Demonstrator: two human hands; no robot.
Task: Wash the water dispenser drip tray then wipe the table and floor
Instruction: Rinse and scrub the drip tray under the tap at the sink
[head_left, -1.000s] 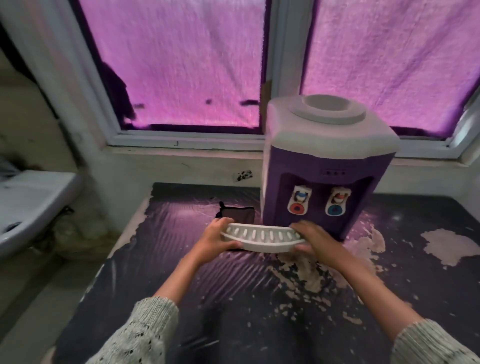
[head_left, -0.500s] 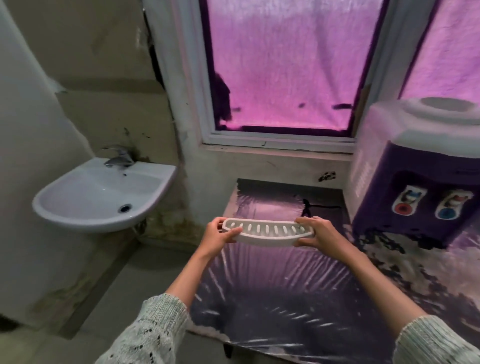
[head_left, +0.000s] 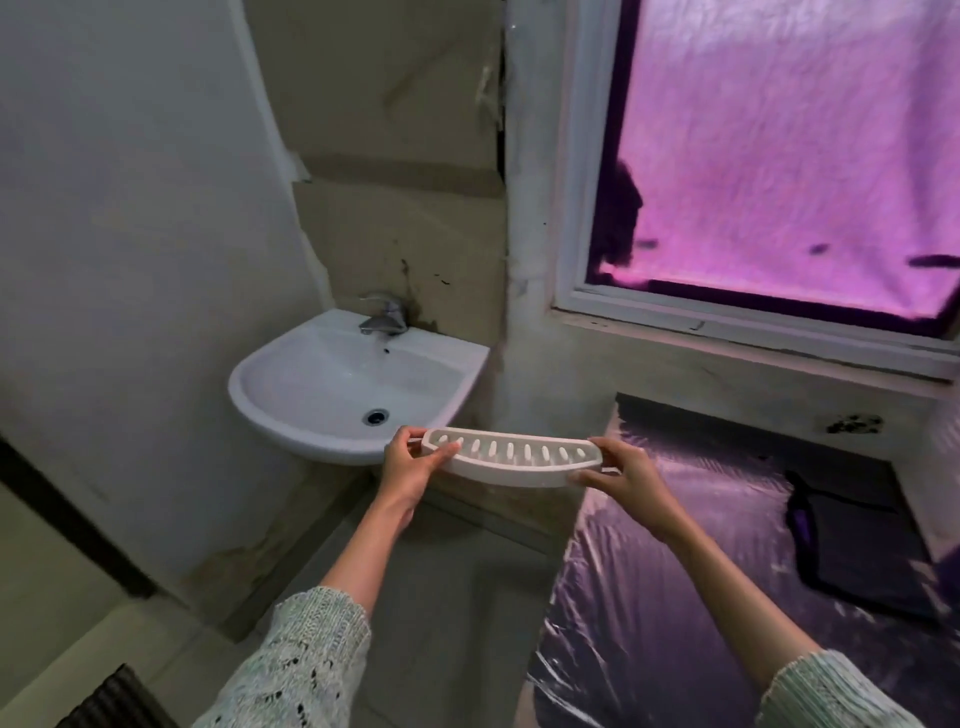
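Observation:
A white slotted drip tray (head_left: 511, 457) hangs level in the air between the table and the sink. My left hand (head_left: 410, 465) grips its left end and my right hand (head_left: 621, 475) grips its right end. The white wall sink (head_left: 291, 410) with a metal tap (head_left: 384, 317) stands just left of and beyond the tray. The table (head_left: 675, 623), covered in shiny purple plastic, lies to the right below my right arm. Only a sliver of the water dispenser (head_left: 945, 467) shows at the right edge.
A dark cloth or pouch (head_left: 857, 551) lies on the table at the right. A window (head_left: 789, 156) covered with pink fabric is above the table. Grey floor (head_left: 441, 597) runs between sink and table. A dark mat (head_left: 114, 701) shows at bottom left.
Both hands have lifted the tray away from the dispenser and carried it left toward the sink. The view has swung left, so the dispenser has almost left the frame.

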